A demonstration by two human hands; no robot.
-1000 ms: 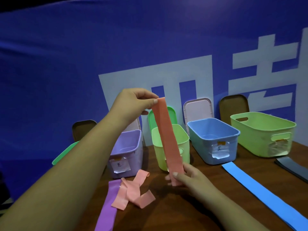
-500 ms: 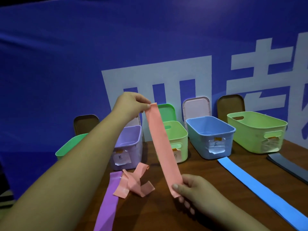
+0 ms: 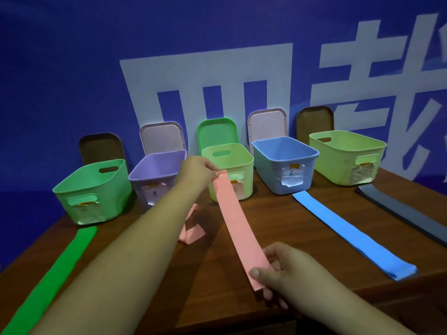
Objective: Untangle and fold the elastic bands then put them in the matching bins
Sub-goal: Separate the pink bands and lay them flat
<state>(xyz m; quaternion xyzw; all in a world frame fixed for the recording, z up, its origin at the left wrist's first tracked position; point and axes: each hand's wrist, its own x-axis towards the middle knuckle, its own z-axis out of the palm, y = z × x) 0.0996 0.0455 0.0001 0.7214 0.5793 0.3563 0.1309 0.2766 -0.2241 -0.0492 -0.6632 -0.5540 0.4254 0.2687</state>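
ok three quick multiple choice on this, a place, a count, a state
1. Where is the blue band? A on the table before the blue bin; B inside it; C over a lid.
2. How many bins are out? A three; B four; C five.
3. The long pink band is: A folded in a bin; B held by both hands; C loose on the table.
1 A, flat before that bin. 2 C, green bin, purple bin, small lime bin, blue bin, large lime bin. 3 B, left hand pinches its far end, right hand its near end.

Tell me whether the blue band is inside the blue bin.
No, the blue band lies flat on the table in front of the blue bin.
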